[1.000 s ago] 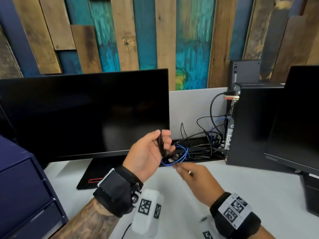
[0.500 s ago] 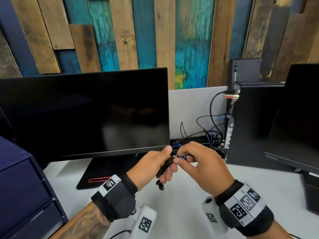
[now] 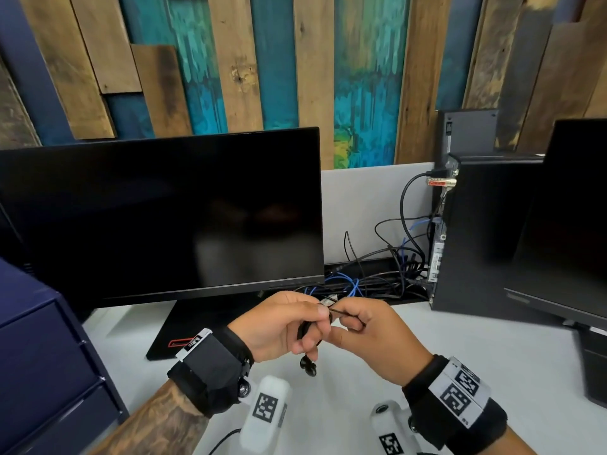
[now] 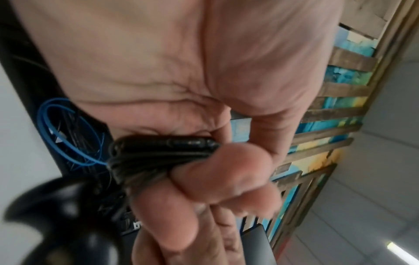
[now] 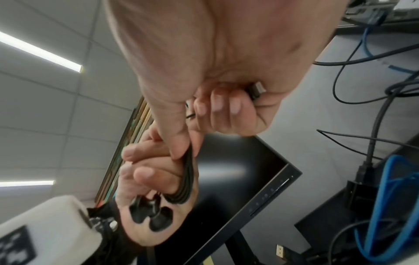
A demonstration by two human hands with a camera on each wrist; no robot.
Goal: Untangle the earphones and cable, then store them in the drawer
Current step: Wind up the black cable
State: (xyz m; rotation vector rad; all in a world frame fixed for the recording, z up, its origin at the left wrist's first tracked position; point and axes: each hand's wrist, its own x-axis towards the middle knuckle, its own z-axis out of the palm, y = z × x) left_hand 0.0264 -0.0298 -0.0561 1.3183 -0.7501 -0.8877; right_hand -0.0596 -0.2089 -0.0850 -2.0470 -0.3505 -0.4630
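Observation:
The black earphones are wound into a bundle (image 4: 158, 154) that my left hand (image 3: 313, 326) grips in its curled fingers above the white desk. Two earbuds (image 3: 308, 367) dangle under that hand, and they also show against the left palm as earbuds (image 5: 152, 215). My right hand (image 3: 343, 323) meets the left one, its thumb and forefinger pinching a strand of the cable (image 3: 338, 311) at the top of the bundle. A small black plug (image 5: 257, 89) sits inside the right hand's curled fingers. The navy drawer unit (image 3: 39, 356) stands at the left, its drawers closed.
A dark monitor (image 3: 157, 218) stands just behind the hands on its black base (image 3: 197, 326). A black computer tower (image 3: 476, 238) and a second monitor (image 3: 565, 224) are at the right. Black and blue cables (image 3: 358, 284) lie tangled between them at the desk's back.
Both hands have dropped lower toward the desk. The right hand, apart a second ago, has joined the left at the bundle and pinches the cable; the earbuds now hang below the left hand.

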